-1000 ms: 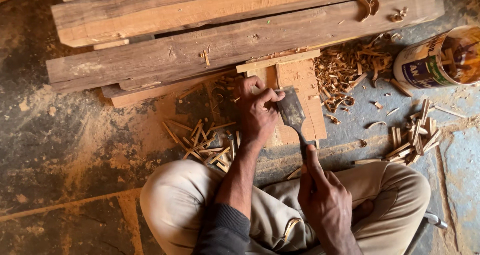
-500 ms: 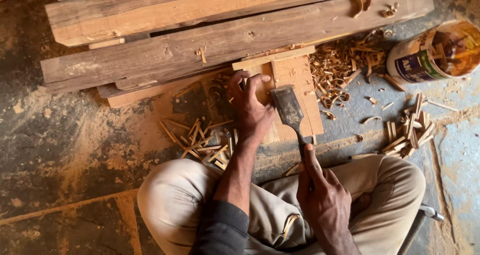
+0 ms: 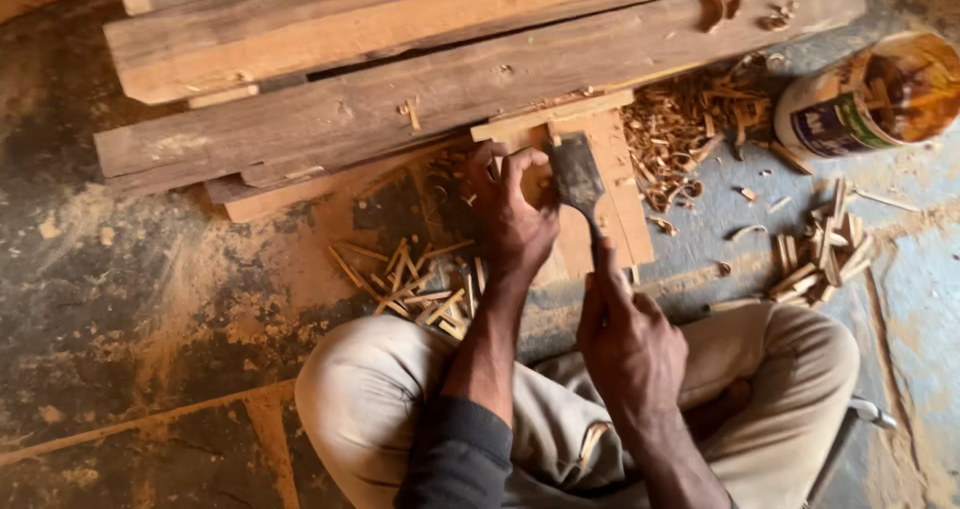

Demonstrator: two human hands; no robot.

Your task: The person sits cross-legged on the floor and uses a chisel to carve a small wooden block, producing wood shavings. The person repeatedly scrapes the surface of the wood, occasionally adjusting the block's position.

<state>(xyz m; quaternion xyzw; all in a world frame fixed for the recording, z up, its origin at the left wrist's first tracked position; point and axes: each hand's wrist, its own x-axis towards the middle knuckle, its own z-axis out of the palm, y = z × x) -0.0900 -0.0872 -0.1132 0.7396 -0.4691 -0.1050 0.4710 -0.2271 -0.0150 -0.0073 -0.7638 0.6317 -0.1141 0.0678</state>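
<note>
A single wide-bladed chisel (image 3: 578, 177) lies just right of the middle of the frame, its dark metal blade resting flat against one reddish wooden workpiece (image 3: 612, 184) with a pale crosspiece along its top edge. The right hand (image 3: 628, 341), below and slightly right of centre, is closed around the chisel's handle, with the forefinger stretched up along the shaft toward the blade. The left hand (image 3: 517, 215), just left of the blade, is curled over the left edge of the workpiece, fingertips pressed onto the wood beside the chisel.

Above the workpiece, across the upper half of the frame, lie two long weathered beams (image 3: 400, 109), one behind the other, running slightly uphill to the right. A thinner pale strip (image 3: 300, 194) pokes out from under the nearer beam at centre left.

To the right of the workpiece is one heap of curled shavings (image 3: 690, 129). Two clusters of split wood slivers sit on the floor: one (image 3: 415, 284) left of the left forearm, the other (image 3: 820, 254) at the right edge. In the upper right corner one round tub (image 3: 870, 94) lies tipped, its open mouth showing brown contents.

The person's two knees in light trousers (image 3: 370, 399) fill the bottom of the frame, above a sawdust-strewn floor (image 3: 150, 289).
</note>
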